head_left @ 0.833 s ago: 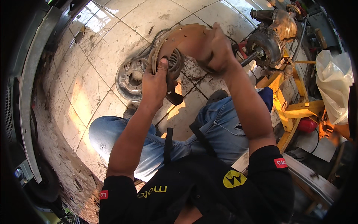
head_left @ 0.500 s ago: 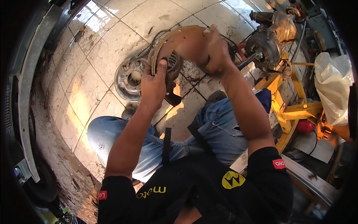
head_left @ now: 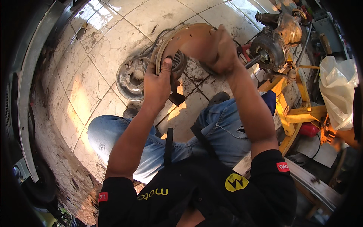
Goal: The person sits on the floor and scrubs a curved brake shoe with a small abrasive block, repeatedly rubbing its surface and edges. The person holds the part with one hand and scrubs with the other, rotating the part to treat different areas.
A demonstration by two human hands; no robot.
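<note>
A curved, rust-brown brake shoe (head_left: pixel 191 38) is held up over the tiled floor in front of me. My left hand (head_left: pixel 159 83) is closed round its left end, the thumb pressed on the near face. At the shoe's right part is my right hand (head_left: pixel 225 55), smeared by motion; whether it holds anything cannot be made out. Beneath and left of the shoe a round metal hub plate (head_left: pixel 124 79) with a centre hole lies on the floor. A ribbed round metal part (head_left: pixel 177 62) shows partly behind my left hand.
On the right, a greasy axle assembly (head_left: pixel 268 45) rests by a yellow metal stand (head_left: pixel 293 113). A clear plastic bag (head_left: pixel 336 90) hangs beyond it. A long metal rail (head_left: pixel 26 102) curves along the left side. A dark cable (head_left: pixel 157 41) lies behind the hub plate.
My right hand has shifted slightly right and down along the brake shoe, still blurred. My left hand keeps its grip, with the shoe tilted a little differently.
</note>
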